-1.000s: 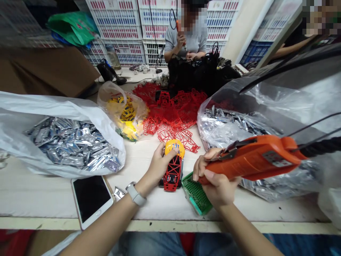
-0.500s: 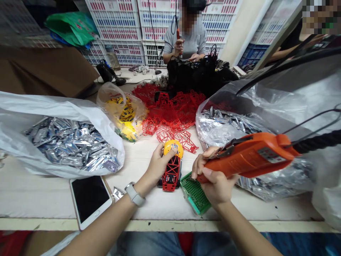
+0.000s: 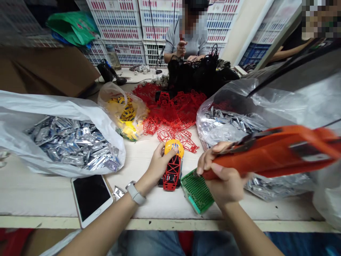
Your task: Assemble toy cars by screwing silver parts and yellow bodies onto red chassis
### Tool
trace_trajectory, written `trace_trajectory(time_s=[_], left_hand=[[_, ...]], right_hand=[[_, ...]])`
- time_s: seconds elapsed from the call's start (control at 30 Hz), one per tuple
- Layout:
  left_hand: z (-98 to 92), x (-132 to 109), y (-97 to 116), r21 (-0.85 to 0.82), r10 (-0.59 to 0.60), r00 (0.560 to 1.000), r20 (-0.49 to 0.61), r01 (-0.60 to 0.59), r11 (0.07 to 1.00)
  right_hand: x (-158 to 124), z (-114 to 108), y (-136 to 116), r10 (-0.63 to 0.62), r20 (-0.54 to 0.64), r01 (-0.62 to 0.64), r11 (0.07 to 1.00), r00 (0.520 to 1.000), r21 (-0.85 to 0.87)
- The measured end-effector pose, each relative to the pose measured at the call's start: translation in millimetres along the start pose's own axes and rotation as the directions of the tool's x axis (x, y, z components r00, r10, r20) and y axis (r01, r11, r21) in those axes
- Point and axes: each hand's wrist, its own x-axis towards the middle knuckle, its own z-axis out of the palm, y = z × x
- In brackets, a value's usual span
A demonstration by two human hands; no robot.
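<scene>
My left hand is closed round a small toy car with a red frame and a yellow front, and holds it down on the white table. My right hand grips an orange electric screwdriver whose body points right and is blurred by motion. Its tip is hidden behind my fingers, just above a green perforated tray to the right of the car.
A bag of silver parts lies at the left, another bag of silver parts at the right. A bag of yellow parts and a heap of red frames sit behind. A phone lies near the front edge. A person works opposite.
The orange screwdriver has swung a little upward and to the right with my right hand and is now blurred. My left hand and the car have stayed put.
</scene>
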Motion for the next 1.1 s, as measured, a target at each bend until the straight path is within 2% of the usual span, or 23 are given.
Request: trace_trajectory(time_s=[0.13, 0.27, 0.5, 0.63, 0.8, 1.1], left_hand=[[-0.8, 2, -2, -0.002, 0.01, 1.0, -0.003, -0.01, 1.0], [-1.2, 3, -3, -0.025, 0.012, 1.0, 0.016, -0.012, 1.0], [-1.3, 4, -3, -0.023, 0.024, 0.999, 0.023, -0.024, 0.999], [-1.8, 4, -4, -0.019, 0.038, 0.999, 0.028, -0.037, 0.999], [-1.4, 3, -3, -0.042, 0.03, 0.999, 0.04, -0.028, 0.999], [-1.1, 3, -1, -0.047, 0.015, 0.999, 0.042, -0.013, 0.999]], right_hand=[[30, 21, -11, -0.149, -0.096, 0.151, 0.988, 0.984, 0.015], [52, 39, 1, -0.249, -0.105, 0.245, 0.968, 0.963, -0.047], [54, 45, 27, -0.213, -0.082, 0.208, 0.976, 0.974, -0.056], [51, 45, 28, -0.185, -0.081, 0.181, 0.982, 0.979, -0.049], [51, 47, 27, -0.207, -0.07, 0.206, 0.978, 0.976, -0.02], [52, 46, 27, -0.211, -0.062, 0.207, 0.976, 0.975, -0.074]])
